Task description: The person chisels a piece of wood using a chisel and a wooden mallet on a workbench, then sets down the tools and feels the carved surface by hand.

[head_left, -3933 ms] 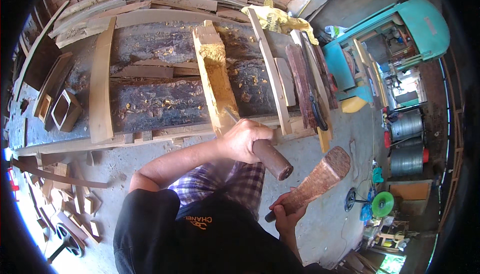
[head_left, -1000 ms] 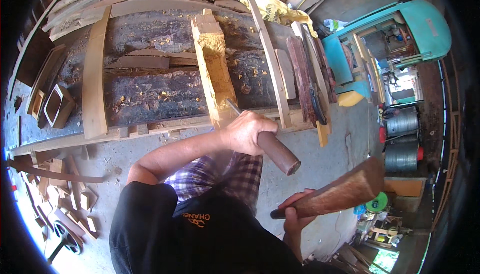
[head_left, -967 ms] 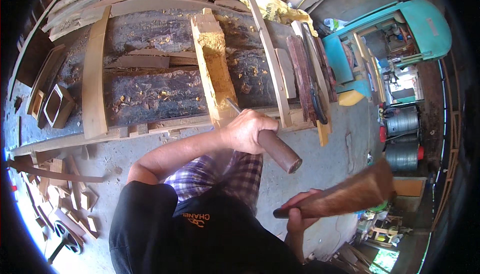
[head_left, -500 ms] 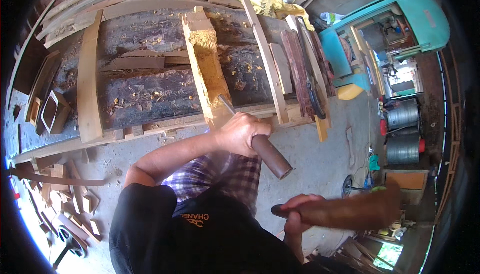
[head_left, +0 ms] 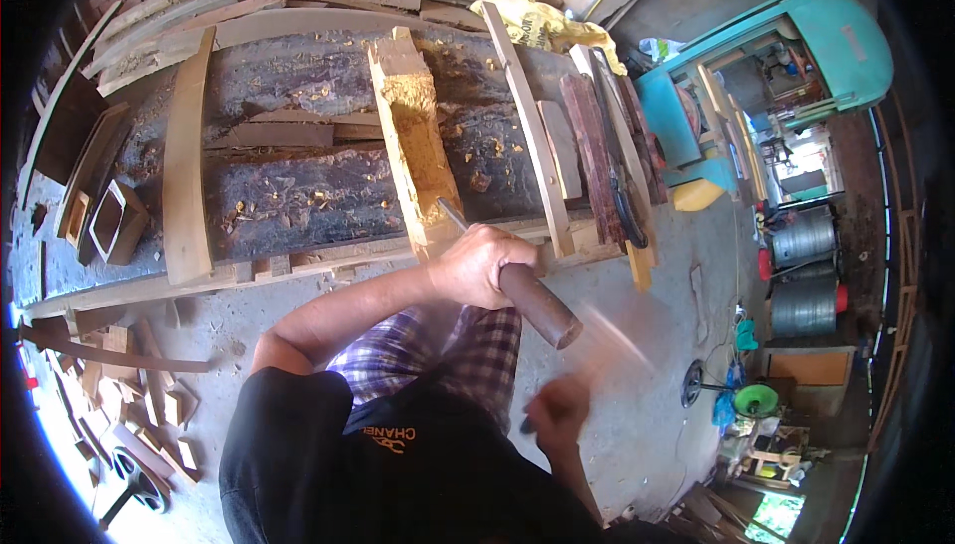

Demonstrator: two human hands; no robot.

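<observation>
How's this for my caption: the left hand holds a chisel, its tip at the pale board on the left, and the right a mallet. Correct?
Not the pale board: the head view shows the chisel with its tip at the hollowed timber. The left hand holds it, the right hand the mallet.

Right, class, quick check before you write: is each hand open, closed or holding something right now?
Left hand: closed, holding the chisel.
Right hand: closed, holding the mallet, which is blurred.
</observation>
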